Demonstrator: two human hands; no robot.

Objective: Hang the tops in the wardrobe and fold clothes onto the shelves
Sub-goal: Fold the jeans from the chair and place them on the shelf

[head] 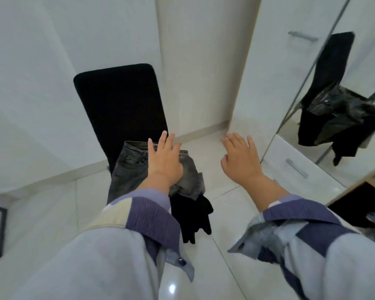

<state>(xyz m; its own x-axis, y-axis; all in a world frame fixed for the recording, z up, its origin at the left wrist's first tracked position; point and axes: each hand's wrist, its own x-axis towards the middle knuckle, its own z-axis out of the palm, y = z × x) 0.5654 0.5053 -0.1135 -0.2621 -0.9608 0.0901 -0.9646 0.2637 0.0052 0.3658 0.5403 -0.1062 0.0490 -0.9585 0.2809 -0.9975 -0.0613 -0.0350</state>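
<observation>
As both hands reach, fingers spread and holding nothing, left hand (165, 161) over jeans (130, 167) on chair (117, 98), right hand (240, 159) beside the chair: pick-up step; grasping the jeans likely comes next.

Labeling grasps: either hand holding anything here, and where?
Nothing is held. The left hand hangs open over the jeans on the chair; the right hand is open over the floor.

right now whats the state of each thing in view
left hand: open, fingers straight, over the jeans
right hand: open, holding nothing
jeans: heaped on the chair, unfolded
black garment: hanging off the seat's front edge
chair: upright, by the wall
drawer: closed
</observation>
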